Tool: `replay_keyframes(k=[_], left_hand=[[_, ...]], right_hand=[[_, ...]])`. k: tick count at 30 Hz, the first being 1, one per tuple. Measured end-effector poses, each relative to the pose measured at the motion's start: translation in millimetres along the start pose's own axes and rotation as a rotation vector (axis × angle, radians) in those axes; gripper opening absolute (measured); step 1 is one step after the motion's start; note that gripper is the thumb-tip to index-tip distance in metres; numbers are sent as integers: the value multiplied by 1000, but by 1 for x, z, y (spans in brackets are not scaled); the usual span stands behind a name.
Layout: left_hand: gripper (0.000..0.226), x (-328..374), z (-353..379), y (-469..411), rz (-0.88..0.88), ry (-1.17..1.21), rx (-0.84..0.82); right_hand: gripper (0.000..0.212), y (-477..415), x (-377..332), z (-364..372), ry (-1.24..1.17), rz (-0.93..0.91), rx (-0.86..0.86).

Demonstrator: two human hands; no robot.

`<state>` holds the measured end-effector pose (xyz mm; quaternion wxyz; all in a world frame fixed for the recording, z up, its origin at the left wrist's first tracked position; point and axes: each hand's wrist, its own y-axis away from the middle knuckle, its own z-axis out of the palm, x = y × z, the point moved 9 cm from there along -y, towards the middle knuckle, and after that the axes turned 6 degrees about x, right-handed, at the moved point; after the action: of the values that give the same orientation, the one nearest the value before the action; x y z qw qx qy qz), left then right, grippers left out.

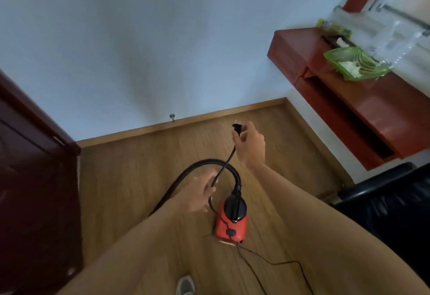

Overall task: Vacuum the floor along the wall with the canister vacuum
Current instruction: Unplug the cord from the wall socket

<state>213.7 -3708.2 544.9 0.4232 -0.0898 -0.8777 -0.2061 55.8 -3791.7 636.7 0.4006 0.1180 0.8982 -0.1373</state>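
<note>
While the red vacuum point(231, 221) sits on the floor point(130, 178) just beyond a grey shoe point(185, 285), the left hand point(197, 193) is just left of it, fingers curled round the black cord point(226, 162). Farther right, the right hand point(251, 144) pinches the plug point(237, 128), cord stretched between both hands. Behind, the hose point(202, 161) arcs before the wall point(139, 50).

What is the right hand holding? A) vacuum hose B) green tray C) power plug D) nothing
C: the right hand pinches the black plug, prongs pointing up, while its cord runs down to the left hand, which grips it above the red vacuum.
</note>
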Motion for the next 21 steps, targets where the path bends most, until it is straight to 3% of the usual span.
replay_keyframes(k=[7,13,21], left_hand=[[35,-59,94,-21,-74,66,-204],[45,-118,186,-50,-137,67,-267],[37,-186,294,-89,-288,173,-348]], right_hand=[[16,23,113,40,54,146,-18],[14,40,223,74,66,265,-27],[13,51,370,135,65,437,-49]])
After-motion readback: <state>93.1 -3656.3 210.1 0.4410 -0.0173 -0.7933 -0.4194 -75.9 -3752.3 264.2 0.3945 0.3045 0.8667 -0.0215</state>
